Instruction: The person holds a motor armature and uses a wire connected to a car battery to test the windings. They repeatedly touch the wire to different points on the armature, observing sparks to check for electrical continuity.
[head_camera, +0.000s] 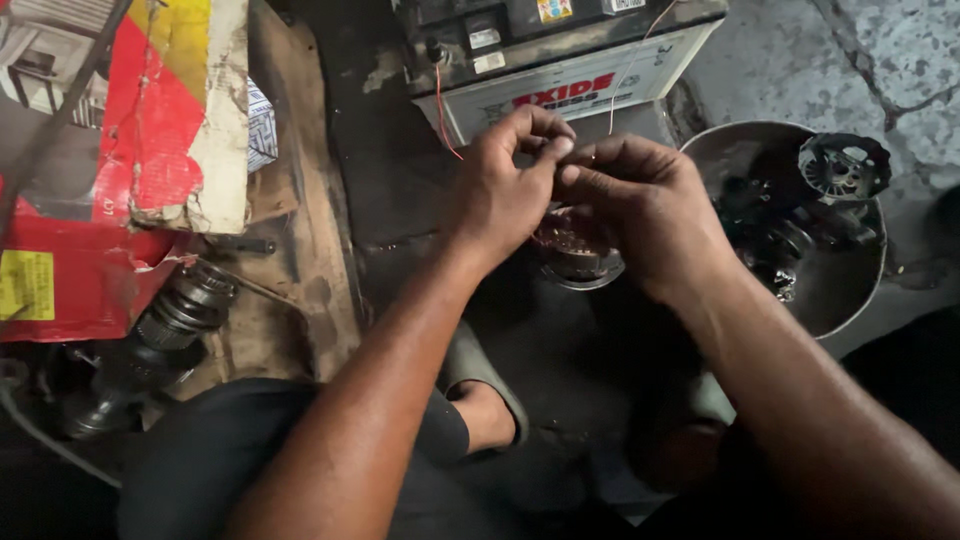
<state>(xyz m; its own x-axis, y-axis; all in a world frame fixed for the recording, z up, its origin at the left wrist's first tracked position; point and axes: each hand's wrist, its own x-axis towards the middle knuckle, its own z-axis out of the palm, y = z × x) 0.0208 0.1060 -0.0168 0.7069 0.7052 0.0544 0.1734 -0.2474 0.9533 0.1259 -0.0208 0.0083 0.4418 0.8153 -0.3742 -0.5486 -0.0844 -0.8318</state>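
My left hand (505, 185) and my right hand (640, 195) meet fingertip to fingertip above a round metal motor part (580, 258) with copper windings, which rests on the dark floor. Both hands pinch something very small between thumb and fingers, most likely the end of a thin wire; it is hidden by the fingers. A thin red wire (441, 110) and a second thin wire (622, 80) run down from a white car battery (560, 60) just beyond the hands.
A metal bowl (860, 290) on the right holds a black slotted motor part (843, 165) and other dark pieces. A torn red and yellow cardboard box (150, 130) lies at left, with a black ribbed shaft part (165, 335) below it. My sandalled foot (485, 400) is under my arms.
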